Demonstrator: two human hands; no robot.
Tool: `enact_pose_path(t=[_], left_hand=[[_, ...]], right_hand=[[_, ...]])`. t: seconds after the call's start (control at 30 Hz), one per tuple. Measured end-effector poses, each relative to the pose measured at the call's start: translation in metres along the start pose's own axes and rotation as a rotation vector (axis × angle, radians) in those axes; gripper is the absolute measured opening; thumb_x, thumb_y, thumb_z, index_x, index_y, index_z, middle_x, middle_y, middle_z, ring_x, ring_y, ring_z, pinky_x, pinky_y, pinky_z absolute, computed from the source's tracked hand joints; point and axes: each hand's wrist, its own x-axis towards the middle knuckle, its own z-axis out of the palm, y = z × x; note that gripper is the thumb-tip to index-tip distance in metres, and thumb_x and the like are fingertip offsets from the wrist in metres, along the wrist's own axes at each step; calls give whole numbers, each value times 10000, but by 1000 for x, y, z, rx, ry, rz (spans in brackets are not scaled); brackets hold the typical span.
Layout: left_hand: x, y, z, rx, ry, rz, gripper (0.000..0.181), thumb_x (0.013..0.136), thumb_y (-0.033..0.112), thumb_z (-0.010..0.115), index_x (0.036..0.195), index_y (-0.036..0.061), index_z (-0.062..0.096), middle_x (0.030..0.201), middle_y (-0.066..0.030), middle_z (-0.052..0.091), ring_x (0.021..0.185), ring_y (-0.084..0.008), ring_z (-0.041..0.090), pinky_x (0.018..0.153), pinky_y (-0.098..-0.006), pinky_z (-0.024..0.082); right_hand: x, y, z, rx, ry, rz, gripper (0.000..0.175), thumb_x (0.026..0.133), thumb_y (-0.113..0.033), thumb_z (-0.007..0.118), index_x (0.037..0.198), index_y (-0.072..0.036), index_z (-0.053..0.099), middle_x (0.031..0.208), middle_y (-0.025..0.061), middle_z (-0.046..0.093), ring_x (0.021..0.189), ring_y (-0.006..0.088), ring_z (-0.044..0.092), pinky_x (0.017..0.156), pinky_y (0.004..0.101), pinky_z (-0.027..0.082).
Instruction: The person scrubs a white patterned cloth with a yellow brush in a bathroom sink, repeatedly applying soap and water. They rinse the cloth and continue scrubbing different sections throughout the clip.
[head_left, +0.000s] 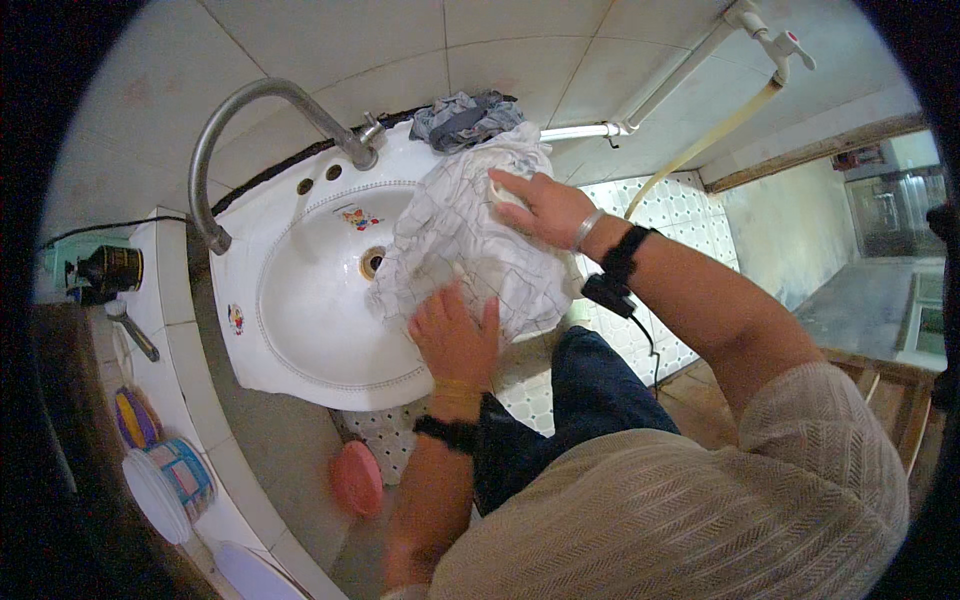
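Observation:
A wet white cloth with thin dark lines (480, 225) lies bunched over the right side of a white ceramic washbasin (322, 330). My right hand (544, 210) grips a small whitish object, perhaps a bar of soap (508, 196), against the upper part of the cloth. My left hand (457, 330), blurred, rests at the cloth's lower edge with its fingers spread. Wet grey cloth (469, 122) is heaped at the basin's back corner, touching the white cloth. The drain hole (372, 263) shows beside the cloth.
A curved metal faucet (259, 88) arches over the basin's back left. On the tiled ledge at left stand a lidded plastic tub (169, 484), a brush (133, 330) and a dark bottle (112, 270). A pink plastic item (357, 478) sits below the basin. A hose (701, 142) hangs from a wall tap (784, 45).

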Motion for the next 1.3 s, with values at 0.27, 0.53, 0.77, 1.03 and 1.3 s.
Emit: enact_pose_path(t=[0.27, 0.53, 0.77, 1.03, 1.3], left_hand=[[88, -39, 15, -94, -294, 75, 338, 852, 324, 694, 1056, 61, 636, 1016, -166, 660, 940, -356, 647, 789, -515, 484], [100, 4, 19, 90, 232, 52, 461, 810, 306, 722, 1172, 48, 599, 1250, -164, 578, 1178, -371, 525, 972, -555, 391], [-19, 33, 20, -95, -234, 341, 400, 810, 204, 642, 1179, 55, 603, 1250, -156, 573, 1164, -353, 533, 1008, -486, 399], [-26, 40, 34, -355, -311, 462, 212, 817, 136, 575, 1002, 44, 621, 1079, -119, 611, 1035, -310, 575, 912, -444, 466], [-33, 42, 25, -251, -153, 352, 235, 862, 185, 556, 1027, 54, 660, 1107, -119, 630, 1087, -307, 580, 1010, -442, 426]], right_hand=[[-26, -43, -42, -181, -151, -185, 553, 952, -562, 488, 1471, -397, 388, 992, 182, 594, 856, 358, 647, 704, 470, 547], [-6, 7, -42, -194, -83, 242, 577, 967, -547, 465, 1489, -320, 371, 1090, 230, 603, 943, 386, 650, 770, 493, 549], [-4, -34, -43, -29, 126, 99, 639, 945, -528, 526, 1493, -236, 372, 1046, 223, 617, 913, 394, 645, 750, 484, 543], [-6, -35, -22, -224, 8, -349, 613, 932, -541, 540, 1477, -296, 400, 981, 137, 599, 838, 336, 651, 713, 449, 548], [-28, -32, -24, -261, 18, -145, 628, 928, -523, 564, 1488, -303, 384, 956, 162, 584, 790, 329, 642, 638, 441, 545]])
